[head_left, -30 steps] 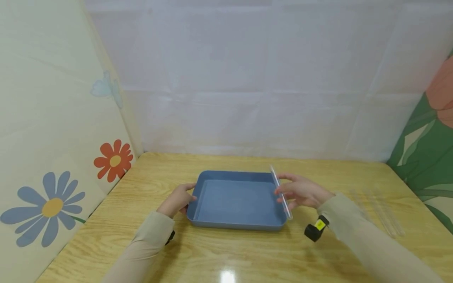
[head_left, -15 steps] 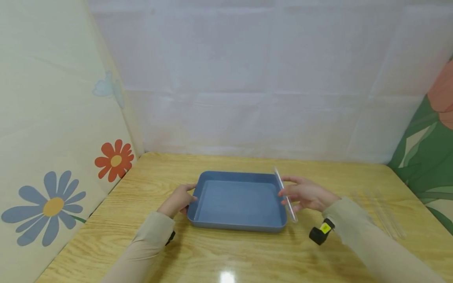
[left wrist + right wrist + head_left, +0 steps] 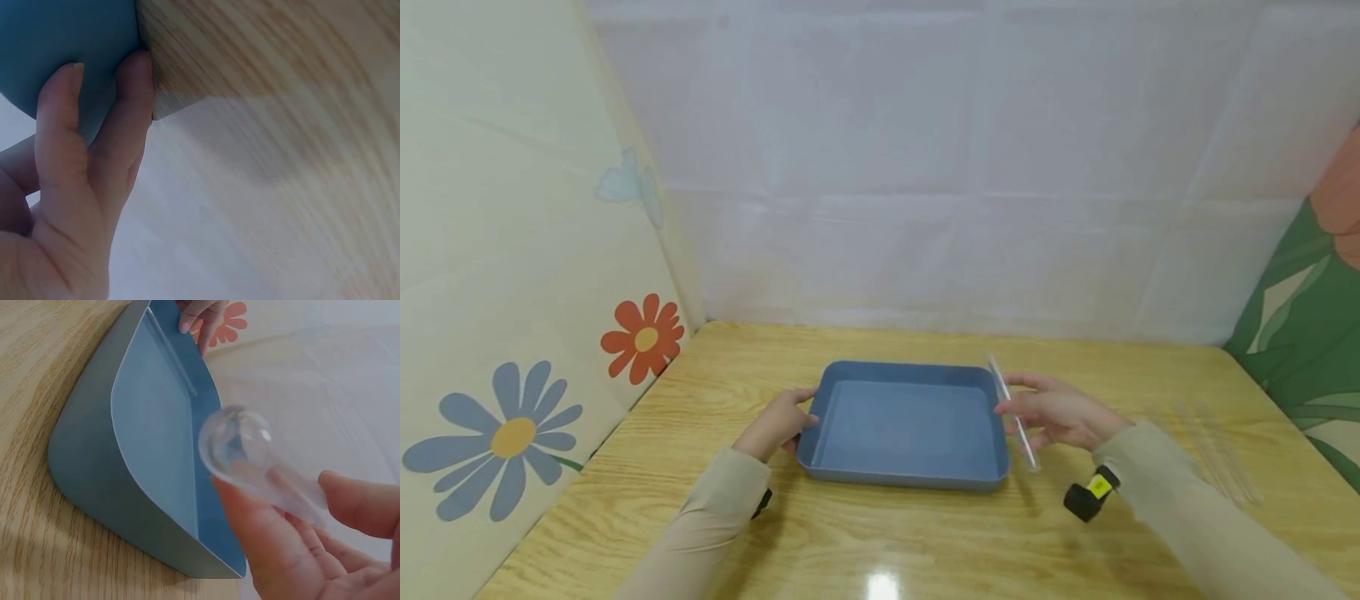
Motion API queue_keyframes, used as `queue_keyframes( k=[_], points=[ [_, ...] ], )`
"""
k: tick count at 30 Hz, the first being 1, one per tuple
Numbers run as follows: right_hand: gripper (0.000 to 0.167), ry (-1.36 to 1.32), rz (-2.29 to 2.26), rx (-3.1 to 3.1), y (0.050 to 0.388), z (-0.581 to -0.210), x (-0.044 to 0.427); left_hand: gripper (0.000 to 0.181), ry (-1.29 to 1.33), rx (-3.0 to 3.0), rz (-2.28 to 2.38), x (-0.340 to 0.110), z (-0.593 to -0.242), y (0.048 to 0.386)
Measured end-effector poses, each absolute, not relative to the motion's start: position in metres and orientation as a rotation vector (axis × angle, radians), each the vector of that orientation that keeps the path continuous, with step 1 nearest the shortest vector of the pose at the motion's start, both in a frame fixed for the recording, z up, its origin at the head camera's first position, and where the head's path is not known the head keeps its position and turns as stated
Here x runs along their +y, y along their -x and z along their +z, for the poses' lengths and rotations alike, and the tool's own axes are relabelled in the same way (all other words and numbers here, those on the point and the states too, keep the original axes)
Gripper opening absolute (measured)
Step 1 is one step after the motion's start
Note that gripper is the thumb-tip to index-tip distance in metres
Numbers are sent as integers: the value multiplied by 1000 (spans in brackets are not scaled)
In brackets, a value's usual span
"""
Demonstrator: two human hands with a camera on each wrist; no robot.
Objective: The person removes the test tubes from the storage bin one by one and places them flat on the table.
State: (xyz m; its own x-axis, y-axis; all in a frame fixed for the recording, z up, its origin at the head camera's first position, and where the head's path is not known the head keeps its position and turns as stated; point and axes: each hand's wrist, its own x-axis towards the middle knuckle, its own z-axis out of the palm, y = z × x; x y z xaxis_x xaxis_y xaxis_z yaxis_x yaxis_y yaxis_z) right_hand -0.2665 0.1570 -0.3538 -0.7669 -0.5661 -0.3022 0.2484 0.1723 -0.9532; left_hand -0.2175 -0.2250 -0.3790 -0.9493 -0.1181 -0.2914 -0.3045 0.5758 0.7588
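A blue rectangular tray (image 3: 910,425) stands on the wooden table. My left hand (image 3: 778,423) grips its left wall, and in the left wrist view fingers press on the blue wall (image 3: 94,37). My right hand (image 3: 1063,412) pinches a clear test tube (image 3: 1013,414) between thumb and fingers, just off the tray's right rim. The tube is tilted; its rounded end (image 3: 234,440) faces the right wrist camera. Along the tray's left inner wall lies a thin clear rod-like shape (image 3: 172,353), seemingly another tube.
Several clear tubes (image 3: 1217,454) lie on the table at the right, partly behind my right sleeve. The wooden table (image 3: 880,533) runs back to a white sheet (image 3: 962,167). Flower-printed cloth (image 3: 512,250) hangs at the left, with more at the right.
My right hand has moved slightly to the right with the test tube, from over the tray's right rim to just outside it. My left hand and the tray stay put.
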Motion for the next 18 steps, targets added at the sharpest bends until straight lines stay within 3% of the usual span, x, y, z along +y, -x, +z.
queue_keyframes(
  k=[18],
  points=[
    [63,319,-1663,1833,264,-353,171,58,342,2611,1311,-225,-379,217]
  ],
)
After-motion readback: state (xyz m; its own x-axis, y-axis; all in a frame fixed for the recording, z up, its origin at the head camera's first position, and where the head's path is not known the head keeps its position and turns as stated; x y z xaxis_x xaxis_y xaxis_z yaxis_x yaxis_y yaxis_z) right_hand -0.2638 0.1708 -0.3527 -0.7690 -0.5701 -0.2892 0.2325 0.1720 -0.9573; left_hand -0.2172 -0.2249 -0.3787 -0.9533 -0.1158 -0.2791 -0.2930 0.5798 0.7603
